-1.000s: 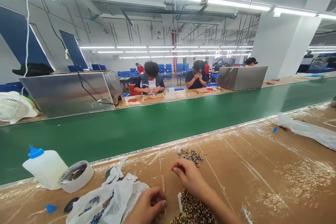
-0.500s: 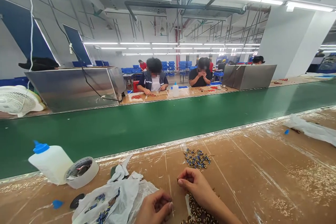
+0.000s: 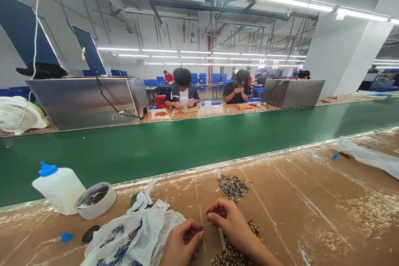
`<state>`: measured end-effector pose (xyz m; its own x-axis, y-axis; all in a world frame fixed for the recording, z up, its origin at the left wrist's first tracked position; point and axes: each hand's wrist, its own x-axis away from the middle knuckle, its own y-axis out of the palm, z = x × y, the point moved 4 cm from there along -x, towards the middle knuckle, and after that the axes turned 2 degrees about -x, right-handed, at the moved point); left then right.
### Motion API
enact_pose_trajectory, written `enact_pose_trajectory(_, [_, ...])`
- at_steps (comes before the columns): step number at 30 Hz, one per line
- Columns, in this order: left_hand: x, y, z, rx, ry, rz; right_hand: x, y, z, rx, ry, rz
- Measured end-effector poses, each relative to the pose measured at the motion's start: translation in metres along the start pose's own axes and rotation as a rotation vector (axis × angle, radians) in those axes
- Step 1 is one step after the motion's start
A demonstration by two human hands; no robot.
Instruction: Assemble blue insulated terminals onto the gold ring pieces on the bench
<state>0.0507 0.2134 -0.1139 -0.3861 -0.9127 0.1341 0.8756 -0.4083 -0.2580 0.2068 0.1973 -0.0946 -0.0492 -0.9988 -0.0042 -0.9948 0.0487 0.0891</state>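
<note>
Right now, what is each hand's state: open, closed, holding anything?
Left hand: closed in a pinch; what it holds, if anything, is too small to tell.
Right hand: closed, pinching a small part at its fingertips.

Glossy film-wrapped cardboard bench (image 3: 311,199), matt green belt (image 3: 187,145), white plastic bag (image 3: 140,232).

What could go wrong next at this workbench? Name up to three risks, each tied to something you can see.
1. The loose pile of blue-and-gold parts lies near the green conveyor belt; a knock from the right hand could scatter pieces onto it.
2. The left hand works beside the open plastic bag of blue parts; the kinds might mix.
3. The right wrist rests over the brown patterned parts; they could be swept aside.
</note>
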Motion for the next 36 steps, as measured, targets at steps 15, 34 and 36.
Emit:
enact_pose_trajectory(15, [0.016,-0.015,0.036,-0.244,0.147,0.088,0.004,-0.041,-0.025,-0.152,-0.142,0.148])
enact_pose_trajectory(34, [0.028,-0.005,0.048,-0.439,0.314,0.169,0.027,-0.001,-0.010,0.086,-0.076,-0.069])
enact_pose_trajectory(36, [0.028,-0.004,0.049,-0.471,0.337,0.163,0.028,0.001,-0.008,0.088,-0.070,-0.080])
